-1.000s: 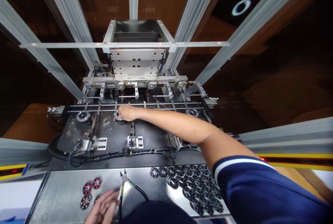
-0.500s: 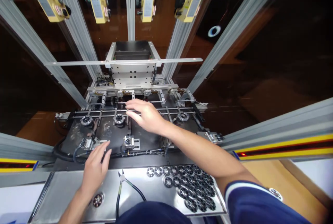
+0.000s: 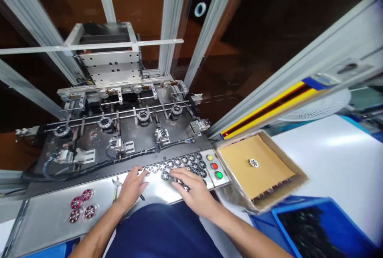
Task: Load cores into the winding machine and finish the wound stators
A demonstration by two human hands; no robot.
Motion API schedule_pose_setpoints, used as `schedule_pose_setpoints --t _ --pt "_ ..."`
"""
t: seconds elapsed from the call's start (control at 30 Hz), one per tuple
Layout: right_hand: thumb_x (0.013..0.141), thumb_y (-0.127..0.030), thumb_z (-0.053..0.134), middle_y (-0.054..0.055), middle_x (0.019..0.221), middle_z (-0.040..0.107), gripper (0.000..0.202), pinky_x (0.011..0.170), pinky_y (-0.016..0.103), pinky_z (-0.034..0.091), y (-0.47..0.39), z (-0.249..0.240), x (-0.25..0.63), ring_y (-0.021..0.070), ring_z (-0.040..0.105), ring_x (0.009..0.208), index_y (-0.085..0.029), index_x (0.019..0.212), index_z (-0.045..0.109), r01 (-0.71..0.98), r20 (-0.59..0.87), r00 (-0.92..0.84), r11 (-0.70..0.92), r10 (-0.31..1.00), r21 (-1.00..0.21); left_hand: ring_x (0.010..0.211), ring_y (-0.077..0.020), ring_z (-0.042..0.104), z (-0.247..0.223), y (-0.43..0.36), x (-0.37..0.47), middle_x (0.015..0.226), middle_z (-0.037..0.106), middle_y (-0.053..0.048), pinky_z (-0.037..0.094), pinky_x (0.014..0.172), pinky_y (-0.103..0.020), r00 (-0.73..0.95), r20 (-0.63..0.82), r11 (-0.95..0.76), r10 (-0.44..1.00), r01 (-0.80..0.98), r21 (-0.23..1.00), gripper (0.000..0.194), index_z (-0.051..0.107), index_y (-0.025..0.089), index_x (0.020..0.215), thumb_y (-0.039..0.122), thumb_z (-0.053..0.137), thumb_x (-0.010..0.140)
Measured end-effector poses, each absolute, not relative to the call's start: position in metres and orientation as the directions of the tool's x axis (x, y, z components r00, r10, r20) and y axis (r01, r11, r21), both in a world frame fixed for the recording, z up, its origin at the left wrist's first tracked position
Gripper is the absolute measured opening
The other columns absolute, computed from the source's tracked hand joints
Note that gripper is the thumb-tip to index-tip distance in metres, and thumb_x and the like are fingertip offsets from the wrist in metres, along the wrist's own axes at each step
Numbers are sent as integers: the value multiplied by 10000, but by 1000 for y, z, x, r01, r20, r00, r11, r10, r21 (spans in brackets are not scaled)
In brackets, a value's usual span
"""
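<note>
My left hand (image 3: 133, 188) is over the steel tray (image 3: 110, 214), thumb and fingers apart. Its fingertips reach the edge of a black-and-silver stator core (image 3: 146, 171) at the left end of a row; contact is unclear. My right hand (image 3: 191, 190) hovers with spread fingers over the group of cores, nearest to a stator core (image 3: 165, 175), and partly hides several others. Diagonal cutters (image 3: 116, 184) lie partly hidden behind my left wrist. Several stators with reddish copper windings (image 3: 89, 211) rest on the left of the tray.
Behind the tray, a machine bed (image 3: 92, 140) carries round fixtures, such as one ring-shaped holder (image 3: 143, 116). Right of the cores is a button panel (image 3: 214, 166). A cardboard box (image 3: 266, 200) holds a single core on brown card, beside a blue bin (image 3: 353, 226) with dark parts.
The view has swung right, bringing the box and bin into sight. My right hand has come down from the machine fixtures to the cores; my left hand has moved right, close to the row.
</note>
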State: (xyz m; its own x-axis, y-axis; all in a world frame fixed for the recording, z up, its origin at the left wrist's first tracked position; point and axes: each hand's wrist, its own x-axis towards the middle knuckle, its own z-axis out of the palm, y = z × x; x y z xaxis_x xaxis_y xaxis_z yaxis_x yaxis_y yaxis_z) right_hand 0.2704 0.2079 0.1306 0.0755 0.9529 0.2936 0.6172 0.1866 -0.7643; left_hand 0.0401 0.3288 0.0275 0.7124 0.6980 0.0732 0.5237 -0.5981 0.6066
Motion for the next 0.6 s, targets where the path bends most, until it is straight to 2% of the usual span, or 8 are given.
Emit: schedule_pose_setpoints --t 0.17,0.33,0.43,0.5,0.6 --pt "930 -190 592 120 1035 738 197 850 356 604 199 120 263 226 713 952 -172 1103 685 604 304 -3 245 953 -759 982 -216 642 43 329 45 1052 672 -58 524 887 -454 674 23 -486 738 507 712 209 647 161 999 353 616 923" --pt "899 -231 649 176 1225 666 428 964 395 548 223 134 257 260 630 1141 -132 1307 569 555 376 -195 418 906 -719 850 -180 636 113 312 35 968 670 -36 539 793 -346 654 -66 -287 754 418 862 180 593 215 1039 363 576 938" --pt "925 -212 605 131 1069 696 336 871 350 565 238 150 246 218 651 989 -149 1255 601 476 476 -270 546 837 -689 854 -181 658 150 295 30 936 685 -37 550 781 -308 646 -91 -170 758 330 929 198 598 225 1011 400 601 919" --pt "940 -192 566 104 934 697 246 785 340 569 243 157 237 203 644 859 -158 1173 638 442 565 -230 602 792 -664 835 -196 685 161 282 30 929 708 -58 566 750 -310 607 -83 -100 791 262 960 289 578 218 1042 474 594 907" --pt "925 -178 571 109 856 692 216 720 358 567 244 164 225 218 636 802 -143 1122 652 427 642 -145 633 753 -646 765 -199 712 162 267 31 857 729 -58 583 685 -296 484 -59 -36 873 185 982 366 558 213 1063 536 588 893"
